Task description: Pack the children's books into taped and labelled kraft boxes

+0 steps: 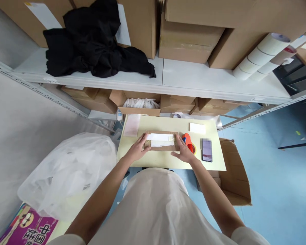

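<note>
2 hands point(137, 149) on 1 cardboard box point(163, 148), 1 phone point(206, 150) nearby

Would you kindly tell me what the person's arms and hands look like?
The plain whitish top has short sleeves, leaving both forearms bare. The left hand and right hand are ungloved, with nothing visibly worn at either wrist.
</note>
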`<state>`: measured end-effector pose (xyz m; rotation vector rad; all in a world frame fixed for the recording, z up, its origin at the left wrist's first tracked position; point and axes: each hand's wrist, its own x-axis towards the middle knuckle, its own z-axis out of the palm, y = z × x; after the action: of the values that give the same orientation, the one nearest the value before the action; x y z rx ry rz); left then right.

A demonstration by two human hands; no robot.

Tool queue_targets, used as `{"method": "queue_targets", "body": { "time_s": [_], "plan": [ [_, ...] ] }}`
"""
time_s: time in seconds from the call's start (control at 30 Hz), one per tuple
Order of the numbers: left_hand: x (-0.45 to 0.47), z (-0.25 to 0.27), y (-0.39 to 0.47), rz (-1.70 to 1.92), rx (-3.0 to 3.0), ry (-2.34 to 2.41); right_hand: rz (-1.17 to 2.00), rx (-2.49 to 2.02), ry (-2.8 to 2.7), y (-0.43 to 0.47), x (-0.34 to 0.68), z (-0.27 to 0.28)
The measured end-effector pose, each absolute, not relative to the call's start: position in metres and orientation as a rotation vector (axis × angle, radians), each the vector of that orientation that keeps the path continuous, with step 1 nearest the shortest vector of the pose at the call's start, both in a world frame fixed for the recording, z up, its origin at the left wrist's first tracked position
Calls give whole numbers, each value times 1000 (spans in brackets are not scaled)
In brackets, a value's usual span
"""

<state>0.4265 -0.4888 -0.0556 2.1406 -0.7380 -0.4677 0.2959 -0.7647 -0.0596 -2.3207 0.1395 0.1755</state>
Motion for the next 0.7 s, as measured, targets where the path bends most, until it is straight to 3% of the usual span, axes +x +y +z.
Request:
{"method": "queue_targets", "body": {
  "time_s": [0.5,0.7],
  "plan": [
    [416,-57,-482,-481,2147,-770,235,-2237,169,-759,286,-59],
    [408,-69,-484,-517,2184,-766,117,-2296,166,-754,279,-75]
  ]
}}
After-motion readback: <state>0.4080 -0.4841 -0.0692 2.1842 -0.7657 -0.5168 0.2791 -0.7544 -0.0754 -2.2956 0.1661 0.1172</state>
